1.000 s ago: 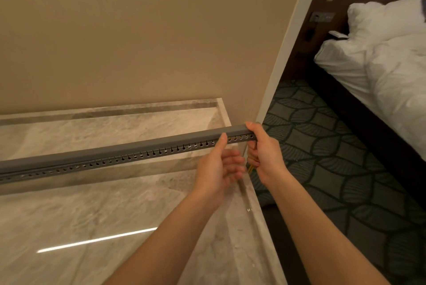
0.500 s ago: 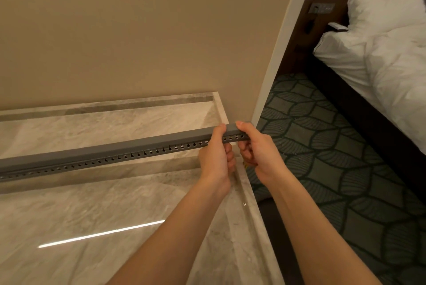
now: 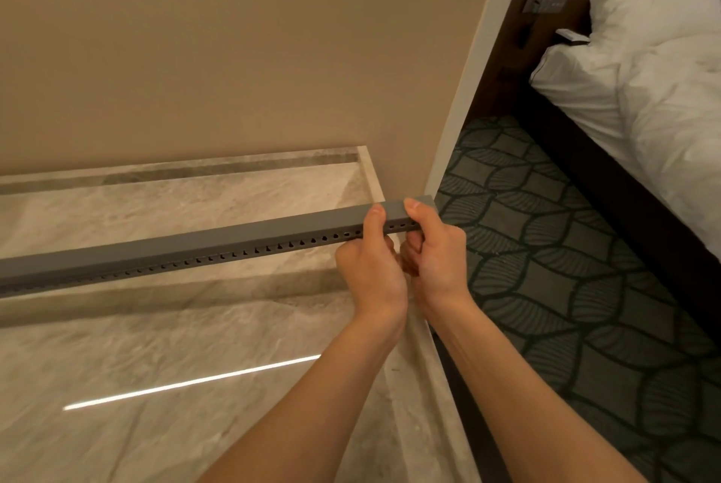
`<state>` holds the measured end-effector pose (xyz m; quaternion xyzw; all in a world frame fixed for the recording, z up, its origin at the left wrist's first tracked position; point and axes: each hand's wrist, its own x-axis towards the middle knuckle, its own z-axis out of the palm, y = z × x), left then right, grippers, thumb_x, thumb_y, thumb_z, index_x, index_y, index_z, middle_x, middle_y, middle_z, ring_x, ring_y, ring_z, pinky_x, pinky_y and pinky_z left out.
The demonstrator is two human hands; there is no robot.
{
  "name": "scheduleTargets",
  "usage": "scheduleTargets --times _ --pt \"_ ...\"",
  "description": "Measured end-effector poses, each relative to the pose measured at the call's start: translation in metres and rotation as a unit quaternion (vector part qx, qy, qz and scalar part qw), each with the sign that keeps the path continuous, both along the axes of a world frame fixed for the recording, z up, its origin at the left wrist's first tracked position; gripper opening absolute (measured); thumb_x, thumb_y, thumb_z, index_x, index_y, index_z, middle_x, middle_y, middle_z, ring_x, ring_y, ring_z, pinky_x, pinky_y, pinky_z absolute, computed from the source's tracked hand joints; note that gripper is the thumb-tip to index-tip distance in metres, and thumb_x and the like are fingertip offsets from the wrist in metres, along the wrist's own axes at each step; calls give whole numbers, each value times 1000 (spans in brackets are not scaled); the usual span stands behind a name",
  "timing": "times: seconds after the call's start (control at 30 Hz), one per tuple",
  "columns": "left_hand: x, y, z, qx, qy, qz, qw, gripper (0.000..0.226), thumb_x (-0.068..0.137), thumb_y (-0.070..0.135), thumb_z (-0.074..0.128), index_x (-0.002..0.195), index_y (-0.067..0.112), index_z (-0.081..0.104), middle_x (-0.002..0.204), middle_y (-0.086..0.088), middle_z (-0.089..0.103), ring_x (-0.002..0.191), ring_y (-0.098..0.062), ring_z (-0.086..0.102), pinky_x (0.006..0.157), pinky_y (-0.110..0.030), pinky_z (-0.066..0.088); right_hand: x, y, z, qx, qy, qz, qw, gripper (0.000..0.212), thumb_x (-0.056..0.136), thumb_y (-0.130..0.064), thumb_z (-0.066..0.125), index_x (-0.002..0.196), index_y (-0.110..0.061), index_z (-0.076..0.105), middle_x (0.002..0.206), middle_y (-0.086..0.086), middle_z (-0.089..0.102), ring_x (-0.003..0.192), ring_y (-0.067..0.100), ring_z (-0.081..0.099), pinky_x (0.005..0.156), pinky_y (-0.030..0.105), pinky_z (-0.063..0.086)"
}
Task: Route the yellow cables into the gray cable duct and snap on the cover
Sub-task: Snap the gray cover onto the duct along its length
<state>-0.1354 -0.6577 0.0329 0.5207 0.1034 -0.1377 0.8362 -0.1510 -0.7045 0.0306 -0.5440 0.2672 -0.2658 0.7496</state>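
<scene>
Item: left grip (image 3: pixel 370 272), closed round the gray cable duct (image 3: pixel 195 248), thumb laid on the duct's smooth top face, fingers curled beneath it. Item: right grip (image 3: pixel 437 260), likewise closed round the duct, just beside the left grip and touching it at the knuckles, thumb on the top face, nearer the duct's right end. Duct: one long gray channel, its right end just past the right grip, level with the corner of the beige wall (image 3: pixel 234 53). From the two grips it runs leftward and slightly toward the camera, leaving the picture at the left edge. A row of small slots lines its near side. Whether its far left part touches the surface below cannot be told. Its shadow falls as a dark band on the surface under it. Desk (image 3: pixel 156 346): polished marble top with a raised rim, bearing a bright line of reflected light (image 3: pixel 191 381). To the right, beyond the desk's edge: patterned dark green carpet (image 3: pixel 565 268), a bed (image 3: pixel 643 100) with rumpled white linen and a pillow (image 3: pixel 655 2), and a switch panel (image 3: pixel 546 3) on the dark headboard wall.
</scene>
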Motion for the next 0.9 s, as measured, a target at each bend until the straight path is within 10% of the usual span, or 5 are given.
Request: scheduleTargets --times 0.7,0.9 --pt "23 41 -3 59 49 -39 996 42 91 40 50 57 17 44 43 5 37 36 -8 31 40 -21 26 6 30 2 84 79 1 993 41 83 -42 64 52 -21 46 42 -7 33 36 7 28 38 21 24" --pt "22 46 -10 65 49 -62 995 43 90 40 54 53 17 48 39 8 45 35 -3 43 39 -17 35 19 50 0 63 113 39 991 27 84 -40 62 71 -17 65 59 0 60 61 13 60 62 28 49"
